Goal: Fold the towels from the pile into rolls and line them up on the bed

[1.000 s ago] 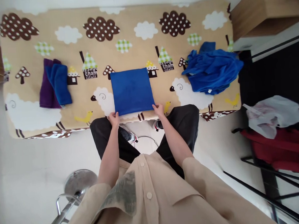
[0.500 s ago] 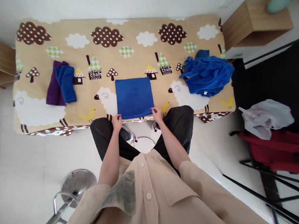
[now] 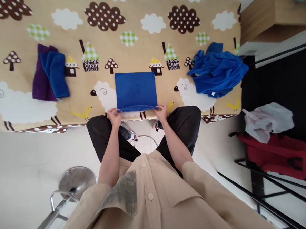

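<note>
Both hands on near edge of flat blue cloth

Left hand (image 3: 115, 116) pinches the near left corner of the blue cloth (image 3: 136, 89); right hand (image 3: 161, 113) pinches the near right corner. Grips narrow, fingertips closed on fabric. Cloth lies flat on the patterned cover (image 3: 136, 56), by its near side, between the person's two knees; near edge is lifted and curls a bit between the hands (bows in the middle). Off to the left: rolled purple cloth (image 3: 42, 78) with a rolled blue cloth (image 3: 55, 73) partly over it. Off to the right: crumpled blue pile (image 3: 216, 71), small white tag showing. Metal stool base (image 3: 76, 179) on floor, lower left. White plastic bag (image 3: 269, 119) and red bag (image 3: 277, 152) at right, beyond the cover.
</note>
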Demonstrator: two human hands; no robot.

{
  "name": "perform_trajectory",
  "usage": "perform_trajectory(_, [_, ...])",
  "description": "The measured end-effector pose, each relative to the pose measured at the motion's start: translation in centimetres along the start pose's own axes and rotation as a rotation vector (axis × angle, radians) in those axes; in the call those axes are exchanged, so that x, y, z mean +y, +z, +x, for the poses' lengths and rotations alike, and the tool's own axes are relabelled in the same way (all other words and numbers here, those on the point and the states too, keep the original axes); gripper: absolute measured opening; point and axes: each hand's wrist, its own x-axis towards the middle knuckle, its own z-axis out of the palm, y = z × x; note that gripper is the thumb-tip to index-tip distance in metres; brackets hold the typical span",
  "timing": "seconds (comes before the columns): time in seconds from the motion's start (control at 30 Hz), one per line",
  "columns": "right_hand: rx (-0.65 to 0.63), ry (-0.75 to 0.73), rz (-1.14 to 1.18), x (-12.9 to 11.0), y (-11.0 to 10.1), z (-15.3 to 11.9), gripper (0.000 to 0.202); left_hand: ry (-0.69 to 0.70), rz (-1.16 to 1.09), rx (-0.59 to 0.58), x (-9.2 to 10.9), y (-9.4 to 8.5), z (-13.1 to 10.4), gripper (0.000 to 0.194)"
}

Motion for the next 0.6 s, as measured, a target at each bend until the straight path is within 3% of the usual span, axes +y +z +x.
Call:
perform_trajectory(0.13, [-0.01,-0.099,0.168,0.4,0.7,1.0,0.011,0.068,-0.219,-0.018,-0.2,0.6,0.5,0.015])
perform_trajectory(0.23, [-0.07,-0.025,0.306,1.2,1.5,1.4,0.02,0.022,-0.305,-0.045,-0.6,1.1,0.9,0.018])
perform_trajectory(0.37, [-0.022,0.083,0.384,2.4,2.2,1.8,0.03,-0.103,-0.283,-0.009,-1.3,1.4,1.4,0.018])
perform_trajectory(0.47, [-0.017,0.095,0.379,3.4,2.1,1.5,0.035,-0.066,-0.25,0.037,-1.6,1.3,1.4,0.013])
perform_trajectory(0.6, [-0.046,0.104,0.34,4.6,1.3,0.7,0.036,-0.095,-0.239,0.014,-1.9,1.2,0.9,0.008])
